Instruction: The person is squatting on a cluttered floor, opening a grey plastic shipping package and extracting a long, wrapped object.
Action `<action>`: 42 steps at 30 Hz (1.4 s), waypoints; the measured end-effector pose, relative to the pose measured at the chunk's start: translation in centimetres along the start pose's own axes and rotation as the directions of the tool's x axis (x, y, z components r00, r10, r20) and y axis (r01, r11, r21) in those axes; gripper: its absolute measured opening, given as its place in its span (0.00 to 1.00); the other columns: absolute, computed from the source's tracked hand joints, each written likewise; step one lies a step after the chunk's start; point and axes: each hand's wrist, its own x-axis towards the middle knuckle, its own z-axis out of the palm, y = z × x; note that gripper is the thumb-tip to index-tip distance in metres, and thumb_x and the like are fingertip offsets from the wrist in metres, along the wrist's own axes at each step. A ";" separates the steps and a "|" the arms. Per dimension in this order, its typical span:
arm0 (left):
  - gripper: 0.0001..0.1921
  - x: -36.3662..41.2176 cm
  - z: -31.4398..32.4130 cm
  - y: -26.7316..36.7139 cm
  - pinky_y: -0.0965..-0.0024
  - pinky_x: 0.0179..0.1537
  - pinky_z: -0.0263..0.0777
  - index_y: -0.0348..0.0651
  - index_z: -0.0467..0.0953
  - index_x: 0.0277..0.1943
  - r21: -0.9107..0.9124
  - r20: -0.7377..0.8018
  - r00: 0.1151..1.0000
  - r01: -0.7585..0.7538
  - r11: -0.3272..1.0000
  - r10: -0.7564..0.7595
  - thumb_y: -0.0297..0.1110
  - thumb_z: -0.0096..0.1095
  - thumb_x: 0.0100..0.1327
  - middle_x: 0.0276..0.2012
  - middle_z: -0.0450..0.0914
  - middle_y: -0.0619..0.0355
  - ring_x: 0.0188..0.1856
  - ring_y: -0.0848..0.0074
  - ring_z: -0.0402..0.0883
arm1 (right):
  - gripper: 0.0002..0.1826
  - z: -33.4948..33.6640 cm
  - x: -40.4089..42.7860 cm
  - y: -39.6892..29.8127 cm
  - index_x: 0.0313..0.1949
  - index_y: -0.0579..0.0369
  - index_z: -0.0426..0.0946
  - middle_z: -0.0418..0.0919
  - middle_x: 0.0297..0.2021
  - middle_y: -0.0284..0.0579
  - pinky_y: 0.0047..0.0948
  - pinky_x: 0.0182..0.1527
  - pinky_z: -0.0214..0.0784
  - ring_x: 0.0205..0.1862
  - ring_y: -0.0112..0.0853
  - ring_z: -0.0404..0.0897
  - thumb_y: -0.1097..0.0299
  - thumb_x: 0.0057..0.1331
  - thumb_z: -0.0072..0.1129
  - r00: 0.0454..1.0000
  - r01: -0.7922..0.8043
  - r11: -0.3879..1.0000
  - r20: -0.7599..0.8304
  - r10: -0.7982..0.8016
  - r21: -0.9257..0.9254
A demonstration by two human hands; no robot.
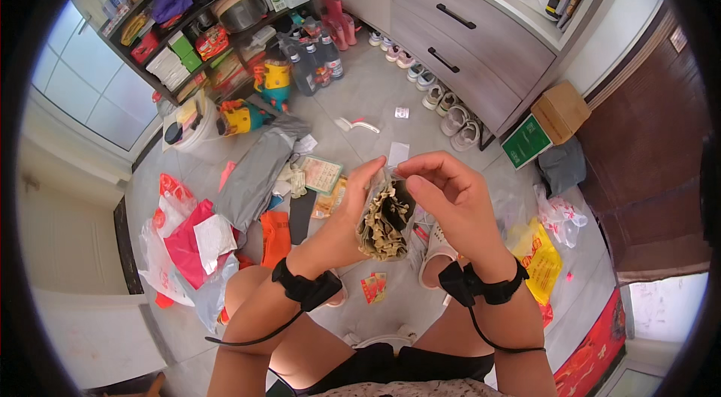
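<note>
A clear plastic bag (410, 246) of dried, crinkled brown-green pieces (384, 222) is held above the floor between my knees. My left hand (350, 216) wraps around its left side, with the thumb up along the rim. At the upper right edge, the thumb and fingers of my right hand (450, 200) pinch the plastic. The bag's mouth faces me, and its far side is hidden. Black bands with cables circle both wrists. Below the bag, red and yellow printed cards (374, 287) lie on the floor near my pink shoe (438, 256).
Grey plastic packaging (259, 171), orange cloth (275, 237) and crumpled plastic bags (188, 250) lie to the left. A white-handled brush (357, 125) is ahead. Shoes (438, 98) line the drawer cabinet (467, 36). Bottles (315, 62) stand by the loaded shelf (219, 8); yellow bag (541, 253) at right.
</note>
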 end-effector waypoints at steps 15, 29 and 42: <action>0.51 -0.5 0.9 -0.3 0.63 0.69 0.59 0.40 0.47 0.74 -0.175 -0.109 0.994 -0.031 0.984 0.012 0.27 0.77 0.53 0.70 0.53 0.44 0.70 0.58 0.61 | 0.07 -0.4 -0.2 -1.1 0.44 0.60 0.78 0.80 0.48 0.49 0.29 0.48 0.76 0.48 0.36 0.82 0.78 0.67 0.59 0.890 0.455 0.821 0.212 -0.403 -0.347; 0.53 0.0 0.0 0.7 0.60 0.68 0.60 0.41 0.49 0.73 -0.020 -0.047 0.994 -0.103 0.995 0.102 0.28 0.80 0.48 0.67 0.58 0.42 0.69 0.52 0.63 | 0.08 -1.5 -0.4 -1.0 0.38 0.59 0.78 0.77 0.43 0.42 0.27 0.48 0.75 0.44 0.28 0.79 0.78 0.60 0.68 0.960 0.220 0.965 0.205 -0.188 -0.144; 0.52 0.2 -0.4 1.6 0.60 0.68 0.60 0.42 0.51 0.72 0.036 -0.026 0.993 -0.118 0.992 0.119 0.27 0.80 0.48 0.67 0.58 0.41 0.69 0.51 0.62 | 0.10 -1.7 -0.3 -1.3 0.35 0.58 0.78 0.78 0.42 0.42 0.24 0.46 0.73 0.43 0.26 0.78 0.80 0.56 0.71 0.965 0.182 0.966 0.222 -0.139 -0.186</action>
